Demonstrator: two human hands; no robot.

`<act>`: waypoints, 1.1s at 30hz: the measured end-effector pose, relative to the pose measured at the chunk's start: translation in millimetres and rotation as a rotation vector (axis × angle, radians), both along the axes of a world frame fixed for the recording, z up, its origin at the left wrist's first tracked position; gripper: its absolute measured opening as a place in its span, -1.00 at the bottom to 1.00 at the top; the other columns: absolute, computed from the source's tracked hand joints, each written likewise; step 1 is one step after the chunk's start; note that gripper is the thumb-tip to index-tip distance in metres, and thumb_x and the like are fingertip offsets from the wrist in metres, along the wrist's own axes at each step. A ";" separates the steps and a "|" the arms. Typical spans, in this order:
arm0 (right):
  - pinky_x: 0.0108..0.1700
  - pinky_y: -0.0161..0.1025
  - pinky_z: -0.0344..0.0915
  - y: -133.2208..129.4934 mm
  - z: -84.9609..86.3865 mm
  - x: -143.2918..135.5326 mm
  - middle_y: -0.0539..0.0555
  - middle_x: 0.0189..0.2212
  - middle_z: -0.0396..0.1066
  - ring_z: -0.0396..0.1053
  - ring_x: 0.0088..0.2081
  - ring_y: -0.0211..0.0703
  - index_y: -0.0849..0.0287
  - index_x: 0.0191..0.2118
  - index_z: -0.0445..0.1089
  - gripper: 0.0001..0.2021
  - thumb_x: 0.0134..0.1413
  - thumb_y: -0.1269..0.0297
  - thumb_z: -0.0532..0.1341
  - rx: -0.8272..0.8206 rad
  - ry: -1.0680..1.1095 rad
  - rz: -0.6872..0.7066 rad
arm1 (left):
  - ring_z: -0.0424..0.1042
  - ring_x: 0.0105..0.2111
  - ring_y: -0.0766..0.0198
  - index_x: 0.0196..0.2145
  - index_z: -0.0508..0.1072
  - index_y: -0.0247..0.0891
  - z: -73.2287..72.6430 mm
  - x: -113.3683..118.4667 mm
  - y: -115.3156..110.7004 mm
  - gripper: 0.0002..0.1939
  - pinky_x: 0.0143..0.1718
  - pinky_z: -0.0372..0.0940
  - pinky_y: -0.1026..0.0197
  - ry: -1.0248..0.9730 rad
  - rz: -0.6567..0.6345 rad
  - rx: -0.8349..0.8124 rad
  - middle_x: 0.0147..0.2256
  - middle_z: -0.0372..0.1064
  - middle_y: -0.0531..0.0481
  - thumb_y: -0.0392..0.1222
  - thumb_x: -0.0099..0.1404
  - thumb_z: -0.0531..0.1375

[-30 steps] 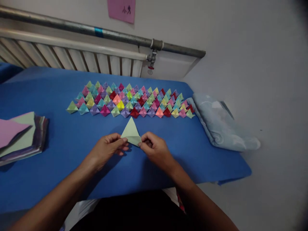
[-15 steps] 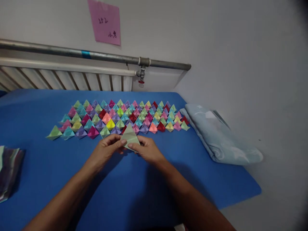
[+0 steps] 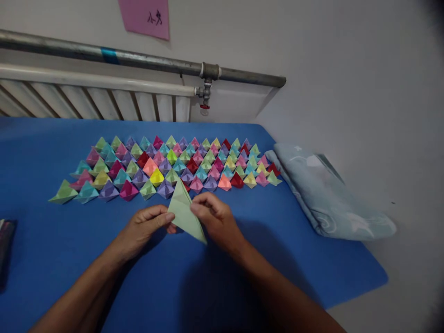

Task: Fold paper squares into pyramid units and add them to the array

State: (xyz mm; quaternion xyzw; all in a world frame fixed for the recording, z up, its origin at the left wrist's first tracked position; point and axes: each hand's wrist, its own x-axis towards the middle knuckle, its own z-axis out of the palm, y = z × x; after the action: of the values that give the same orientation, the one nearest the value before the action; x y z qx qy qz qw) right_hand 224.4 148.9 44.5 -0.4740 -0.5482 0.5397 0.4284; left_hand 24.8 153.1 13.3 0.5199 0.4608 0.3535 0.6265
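Note:
A folded piece of pale green paper (image 3: 185, 212), pointed at the top, is held up between my two hands over the blue surface. My left hand (image 3: 147, 225) pinches its left side, thumb on the front and fingers behind. On the right edge, my right hand (image 3: 215, 217) grips it between thumb and fingers, where the layers stand slightly apart. Just beyond my hands, several rows of small folded paper boats (image 3: 157, 177) in many colours stand close together.
The blue surface (image 3: 152, 286) spreads under everything. A folded pale blue blanket (image 3: 322, 194) lies at the right by the wall. Behind the boats run a radiator (image 3: 121, 104) and a metal pipe (image 3: 156, 62) with a red-handled valve. A dark bundle (image 3: 5, 249) sits at the left edge.
The green paper has turned in my hands and shows a longer shape with a lower right corner. My right hand has moved to its right edge. The whole view has shifted.

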 end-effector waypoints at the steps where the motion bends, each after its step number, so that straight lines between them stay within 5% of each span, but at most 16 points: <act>1: -0.38 -0.33 0.17 0.1 2.2 1.4 -0.08 -0.49 0.28 0.22 -0.45 -0.30 0.12 -0.35 0.34 -0.80 0.10 0.10 0.19 0.018 0.044 -0.043 | 0.45 -0.38 0.22 -0.51 0.57 -0.18 -0.3 -1.4 -0.1 -0.69 -0.20 0.30 0.16 -0.026 -0.020 -0.020 -0.48 0.49 -0.01 0.08 0.21 0.29; 13: -0.20 -0.21 0.26 -3.9 7.2 0.8 -0.06 -0.40 0.34 0.29 -0.34 -0.26 0.10 -0.28 0.35 -0.77 -0.06 0.18 0.33 -0.004 0.191 -0.081 | 0.45 -0.36 0.30 -0.51 0.57 -0.21 -2.7 -3.4 -3.2 -0.71 -0.19 0.27 0.27 -0.084 -0.211 -0.105 -0.45 0.51 0.03 0.03 0.22 0.31; 33: -0.13 -0.19 0.30 -2.5 4.2 2.5 -0.02 -0.33 0.37 0.36 -0.26 -0.22 0.10 -0.24 0.35 -0.80 -0.04 0.24 0.25 -0.015 0.194 -0.050 | 0.46 -0.38 0.31 -0.52 0.57 -0.22 -0.9 -1.5 -3.5 -0.70 -0.20 0.29 0.28 -0.097 -0.200 -0.121 -0.48 0.52 0.02 0.05 0.20 0.33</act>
State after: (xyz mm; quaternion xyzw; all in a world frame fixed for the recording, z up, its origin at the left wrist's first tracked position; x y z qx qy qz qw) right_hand 226.9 146.3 48.6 -0.4363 -0.4881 0.5762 0.4893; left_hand 23.3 149.7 12.4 0.5070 0.3962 0.2855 0.7103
